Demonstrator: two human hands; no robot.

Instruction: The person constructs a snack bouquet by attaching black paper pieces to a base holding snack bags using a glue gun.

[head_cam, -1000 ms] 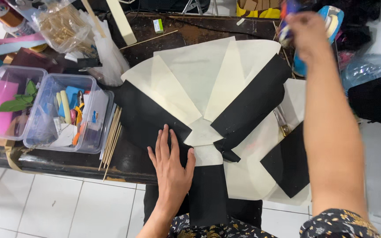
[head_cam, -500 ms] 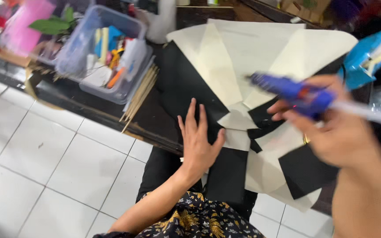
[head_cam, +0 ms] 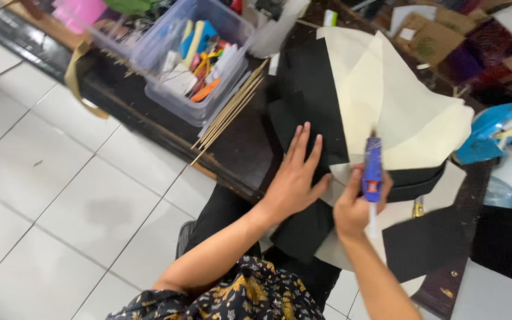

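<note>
My right hand [head_cam: 354, 207] is wrapped tight around the handle of a blue glue gun [head_cam: 373, 169], held upright with its nozzle pointing away from me toward the cream paper panels [head_cam: 386, 106], so the tip sits just over the point where the folded pieces meet; my left hand [head_cam: 294, 175] lies flat, fingers spread and gripping nothing, pressing on the black paper sheet [head_cam: 306, 95] beside that junction, which I judge keeps the layers from shifting under the gun. The layered black and cream sheets fan across the dark table [head_cam: 232, 154] and hang over its near edge above my lap. Further left, a bundle of thin wooden skewers [head_cam: 229, 112] lies slantwise on the tabletop, touching the side of a clear plastic tub [head_cam: 191, 56], which holds a jumble of small craft items in blue, yellow, orange and white that are too blurred to tell apart. Beyond it sits a second clear container with something pink [head_cam: 81, 12] inside. At the far right lie a blue tape dispenser [head_cam: 493, 133] and a plastic bottle [head_cam: 508, 194] on its side
</note>
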